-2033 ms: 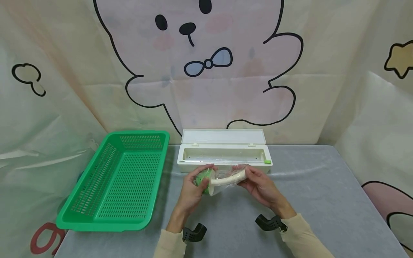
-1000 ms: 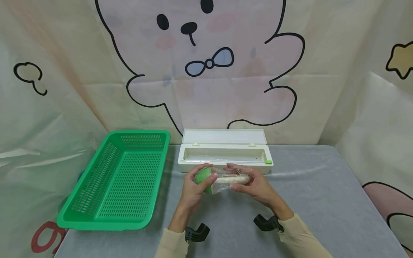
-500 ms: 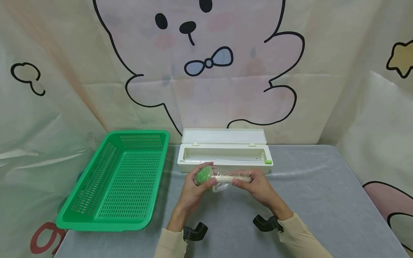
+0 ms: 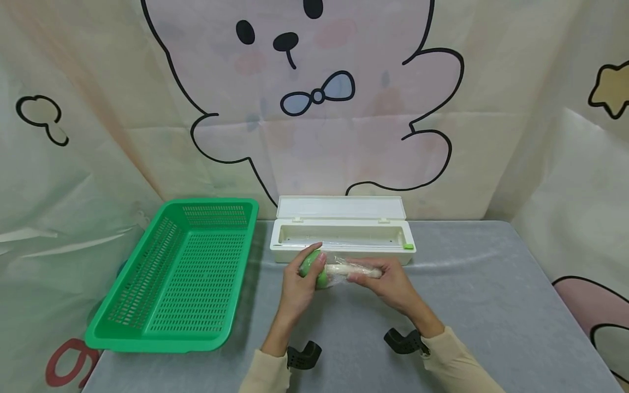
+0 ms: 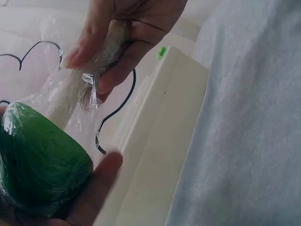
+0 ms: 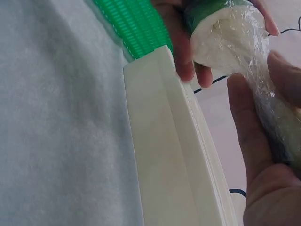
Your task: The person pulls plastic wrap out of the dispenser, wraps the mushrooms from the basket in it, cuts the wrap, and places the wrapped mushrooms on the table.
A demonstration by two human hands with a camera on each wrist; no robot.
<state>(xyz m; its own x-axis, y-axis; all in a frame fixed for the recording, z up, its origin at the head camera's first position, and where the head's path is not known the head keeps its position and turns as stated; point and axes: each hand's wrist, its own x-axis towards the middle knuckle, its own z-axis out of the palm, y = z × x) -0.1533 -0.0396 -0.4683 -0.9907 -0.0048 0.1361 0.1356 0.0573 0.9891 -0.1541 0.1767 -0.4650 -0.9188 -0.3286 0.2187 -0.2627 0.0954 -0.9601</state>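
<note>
A mushroom (image 5: 40,157) with a rounded green cap and a white stem is wrapped in clear cling film; whether it is real or a toy I cannot tell. My left hand (image 4: 298,284) holds the cap, its thumb and fingers to either side. My right hand (image 4: 390,284) grips the stem through the film, thumb on the near side, covering part of it. In the right wrist view the cling film (image 6: 257,66) lies wrinkled and twisted along the stem. Both hands are above the table, just in front of the white cling film dispenser (image 4: 339,254).
The dispenser's lid (image 4: 340,208) stands up at the back, and a small green slider (image 4: 408,246) sits at its right end. To the left is a green perforated basket (image 4: 159,344). Grey cloth covers the table (image 4: 481,305); a printed curtain (image 4: 383,136) hangs behind.
The loose film has been gathered closely around the stem. My right hand has moved from the stem's end to grip along it; my left thumb has shifted up over the cap.
</note>
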